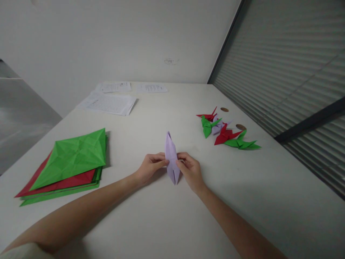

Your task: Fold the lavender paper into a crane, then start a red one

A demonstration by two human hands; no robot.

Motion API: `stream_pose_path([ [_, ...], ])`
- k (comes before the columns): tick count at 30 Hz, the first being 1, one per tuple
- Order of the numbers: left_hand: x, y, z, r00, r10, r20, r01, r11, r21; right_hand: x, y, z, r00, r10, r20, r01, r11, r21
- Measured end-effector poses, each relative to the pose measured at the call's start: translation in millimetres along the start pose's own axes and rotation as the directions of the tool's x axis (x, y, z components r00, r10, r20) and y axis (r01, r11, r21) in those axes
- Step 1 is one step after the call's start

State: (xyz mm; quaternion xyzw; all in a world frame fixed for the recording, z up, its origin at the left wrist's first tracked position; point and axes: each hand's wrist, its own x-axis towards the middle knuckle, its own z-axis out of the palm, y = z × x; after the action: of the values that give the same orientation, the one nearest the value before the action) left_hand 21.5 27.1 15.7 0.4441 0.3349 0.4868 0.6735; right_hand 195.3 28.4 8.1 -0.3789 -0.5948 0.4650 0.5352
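Observation:
A lavender folded origami paper point(171, 153), long and narrow with pointed ends, is held just above or on the table in front of me; I cannot tell which. Its lower end is split into two points. My left hand point(151, 166) pinches its left edge between thumb and fingers. On the opposite edge, my right hand point(191, 169) grips it the same way, thumb on top. The fingers under the paper are partly hidden.
On the left lies a stack of creased green and red paper sheets point(78, 153). Several folded paper cranes point(225, 135) in red, green and lavender sit at the right. Printed papers point(110, 103) rest at the table's point(151, 223) far left. Window blinds point(283, 64) border the right side.

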Motion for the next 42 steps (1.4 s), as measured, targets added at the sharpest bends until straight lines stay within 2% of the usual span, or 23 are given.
stream_pose_path([
  [5, 0, -4, -0.8, 1.0, -0.012, 0.001, 0.012, 0.999, -0.038, 1, -7, 0, 0.999, 0.028, 0.029, -0.028, 0.999, 0.022],
  [12, 0, -5, 0.2, 0.999, -0.031, -0.01, 0.03, 0.997, -0.077, 3, -10, 0, 0.963, 0.248, 0.109, -0.261, 0.957, 0.125],
  [14, 0, -4, 0.3, 0.999, -0.039, -0.014, 0.038, 0.996, -0.075, 3, -10, 2, 0.97, 0.227, 0.091, -0.237, 0.962, 0.134],
  [18, -1, -2, 0.4, 0.997, -0.05, -0.053, 0.045, 0.995, -0.086, 1, -11, 5, 0.995, 0.092, 0.025, -0.094, 0.99, 0.103],
  [21, -1, -1, 0.7, 0.994, -0.049, -0.096, 0.043, 0.997, -0.067, 1, -11, 6, 0.999, 0.044, -0.027, -0.042, 0.997, 0.063],
  [26, -2, -2, 3.0, 0.996, -0.01, -0.085, 0.013, 0.999, 0.037, 3, -9, 7, 0.994, 0.104, -0.026, -0.102, 0.993, 0.061],
  [31, -3, 1, 6.3, 0.987, 0.063, -0.151, -0.043, 0.99, 0.132, 5, -9, 9, 0.961, 0.277, -0.001, -0.276, 0.957, 0.089],
  [33, -4, 3, 7.6, 0.983, 0.081, -0.163, -0.055, 0.986, 0.16, 5, -11, 9, 0.951, 0.31, 0.008, -0.309, 0.947, 0.085],
  [37, -8, 5, 10.8, 0.984, 0.076, -0.158, -0.048, 0.983, 0.175, 4, -18, 11, 0.972, 0.23, -0.048, -0.228, 0.973, 0.037],
  [42, -9, 7, 15.4, 0.957, 0.048, -0.286, -0.011, 0.991, 0.131, 2, -20, 18, 0.983, 0.155, -0.102, -0.156, 0.988, 0.004],
])
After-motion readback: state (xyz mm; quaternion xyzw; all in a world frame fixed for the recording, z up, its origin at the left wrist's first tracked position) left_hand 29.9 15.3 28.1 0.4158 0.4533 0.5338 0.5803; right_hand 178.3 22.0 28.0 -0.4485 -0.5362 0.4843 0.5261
